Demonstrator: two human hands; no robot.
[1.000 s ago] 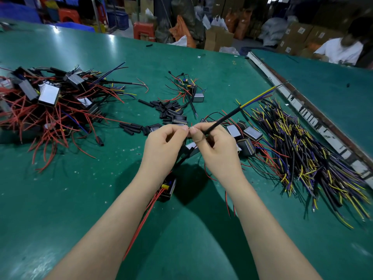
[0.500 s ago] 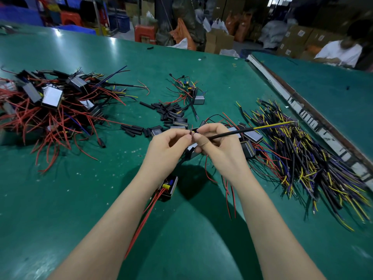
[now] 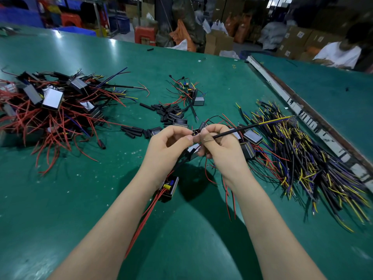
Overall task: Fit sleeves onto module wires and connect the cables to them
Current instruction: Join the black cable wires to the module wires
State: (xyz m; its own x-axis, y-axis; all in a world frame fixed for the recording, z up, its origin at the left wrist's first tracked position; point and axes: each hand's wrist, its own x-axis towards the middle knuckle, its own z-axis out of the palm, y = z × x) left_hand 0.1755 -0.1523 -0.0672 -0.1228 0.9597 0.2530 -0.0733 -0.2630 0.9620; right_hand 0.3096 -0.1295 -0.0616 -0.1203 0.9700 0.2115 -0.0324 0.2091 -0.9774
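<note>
Overhead, both hands meet above the green counter (image 3: 60,199). The right hand (image 3: 224,150) has its grip pinched on a black cable (image 3: 238,131) that runs up-right to yellow and blue ends. The left hand (image 3: 167,146) pinches thin wire ends at the cable's near tip. A module (image 3: 169,186) hangs below the left wrist, red wires (image 3: 141,223) trailing. Loose black sleeves (image 3: 161,112) lie beyond.

Black cable (image 3: 232,132) with yellow and purple cores, raised, slanting right; open module (image 3: 169,186) on table below.
</note>
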